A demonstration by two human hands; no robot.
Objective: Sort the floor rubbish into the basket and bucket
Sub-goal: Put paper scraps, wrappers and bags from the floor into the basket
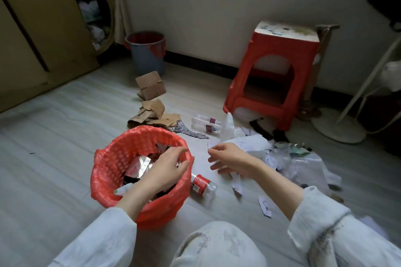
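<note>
- Presently, left hand [167, 166] hangs over the mouth of the basket [108, 165], which is lined with a red bag; grip loose, fingers bent downward, nothing seen held.
- Directly beneath that grip, inside the basket: foil wrappers [138, 165] and dark scraps.
- Right hand [230, 159] sits just right of the basket rim, above the floor [54, 136]; grip half open, fingers relaxed and spread. White paper lies under and behind it; cannot tell whether the fingers touch it.
- Paper pile [288, 158] spreads to the right of the right grip: white sheets, torn scraps, clear plastic.
- Bottle with red label [202, 185] lies on its side between the two grips, below them, touching the basket's bag.
- Clear bottle [206, 123] lies on its side beyond the right grip.
- Torn cardboard [152, 102] lies beyond the left grip, past the basket's far rim.
- Grey bucket [146, 54] with red liner stands upright well beyond the cardboard, by the wall.
- Red stool [271, 76] stands far beyond the right grip, against the wall.
</note>
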